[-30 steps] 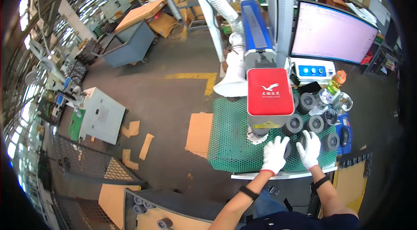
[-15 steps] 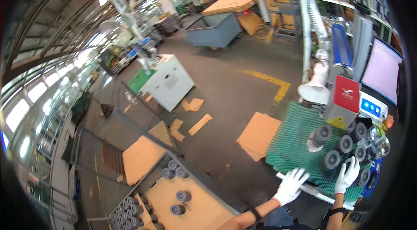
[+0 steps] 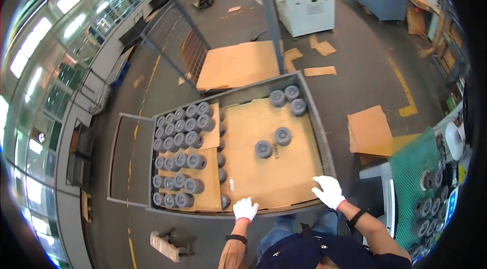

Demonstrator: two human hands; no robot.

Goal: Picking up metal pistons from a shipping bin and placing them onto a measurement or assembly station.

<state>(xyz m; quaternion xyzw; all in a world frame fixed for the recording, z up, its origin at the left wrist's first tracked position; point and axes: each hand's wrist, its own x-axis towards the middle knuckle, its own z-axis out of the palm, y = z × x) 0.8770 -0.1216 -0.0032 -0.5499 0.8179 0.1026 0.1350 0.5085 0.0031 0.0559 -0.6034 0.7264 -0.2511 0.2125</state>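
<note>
White-gloved, my left hand (image 3: 246, 209) is at the near edge of a large cart (image 3: 274, 212), its fingers slightly bent and apart, with nothing visible in it. My right hand (image 3: 329, 192), also gloved, hovers by the cart's near right corner with thumb and fingers spread, holding nothing. Inside the cart, two grey cylindrical parts (image 3: 282, 136) with round recessed ends stand on a cardboard sheet (image 3: 243, 162). Three more such parts (image 3: 277, 98) cluster in the far right corner. Rows of several matching cylinders (image 3: 182, 160) fill the left side on raised cardboard.
To the right stands a bench with a green mesh mat (image 3: 413, 167), bearing more grey cylinders (image 3: 423, 207). Cardboard sheets (image 3: 369, 126) lie on the floor beside it. Beyond the cart are a wire-sided trolley (image 3: 175, 40) and a white cabinet (image 3: 307, 7). A small stool (image 3: 165, 246) stands at lower left.
My view has swung left from the bench to the cart. Both hands have left the bench, the right one moving away from the cylinders there with nothing in it.
</note>
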